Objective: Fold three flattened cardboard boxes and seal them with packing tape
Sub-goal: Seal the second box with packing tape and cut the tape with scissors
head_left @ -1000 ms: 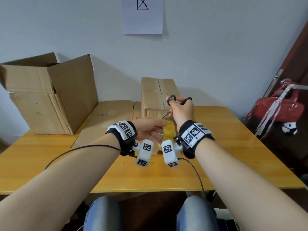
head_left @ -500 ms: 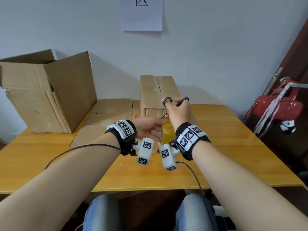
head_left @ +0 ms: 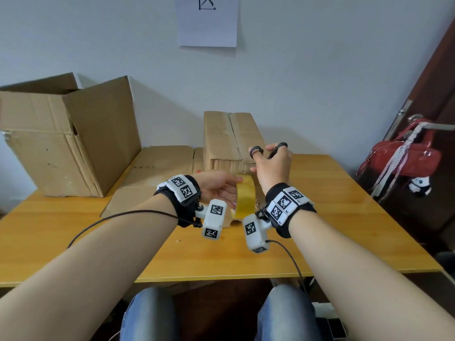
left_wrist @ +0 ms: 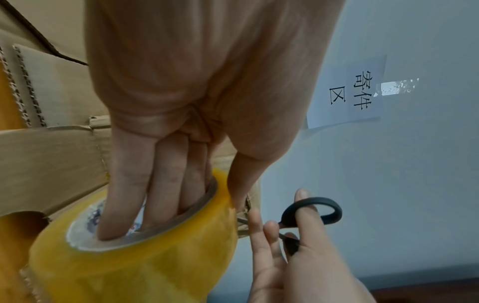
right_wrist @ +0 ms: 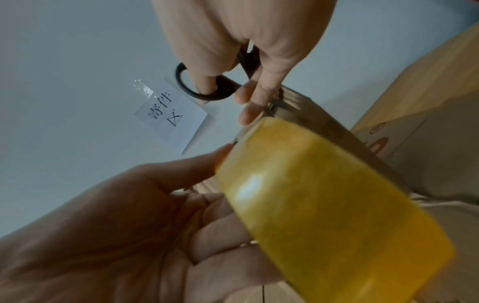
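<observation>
Tape roll [head_left: 245, 198], yellow, is sitting on my left hand [head_left: 219, 190] above the table [head_left: 320, 242], just in front of the narrow folded box [head_left: 231, 141]. From the head view I am lifting my right hand [head_left: 272, 168] higher and further right than half a second ago, thumb and a finger through the black loops of the scissors [head_left: 268, 151], so the gap between my hands is widening. I judge that I am drawing out a free strip to cut for a seam. The big open box [head_left: 69, 143] and the flattened one [head_left: 157, 168] are waiting behind.

At the left wrist, my fingers [left_wrist: 124, 194] are reaching straight down into the roll's core, thumb pressing its outer face. My right hand's fingertips are pinching at the tape end beside the scissor loop [left_wrist: 311, 211].

At the right wrist, I am holding the scissors [right_wrist: 207, 86] and nipping the strip [right_wrist: 311, 114] that is running back to the roll [right_wrist: 324, 205]. I cannot tell how the blades stand.
</observation>
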